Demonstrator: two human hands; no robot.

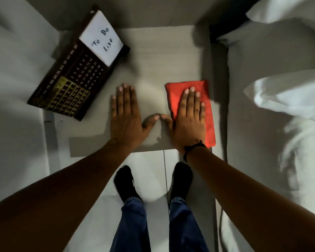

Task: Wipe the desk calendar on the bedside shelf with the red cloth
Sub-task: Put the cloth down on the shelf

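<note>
A dark brown desk calendar with gold number tiles and a white "To Do List" card stands slanted at the back left of the pale bedside shelf. A folded red cloth lies flat at the shelf's right side. My right hand rests palm-down on the cloth, fingers straight and together, not gripping it. My left hand lies flat on the bare shelf beside it, empty, to the right of the calendar. The two thumbs almost touch.
A bed with white sheets and pillows runs along the right of the shelf. A white wall or panel is at the left. Below the shelf's front edge are my feet in black socks on a light floor.
</note>
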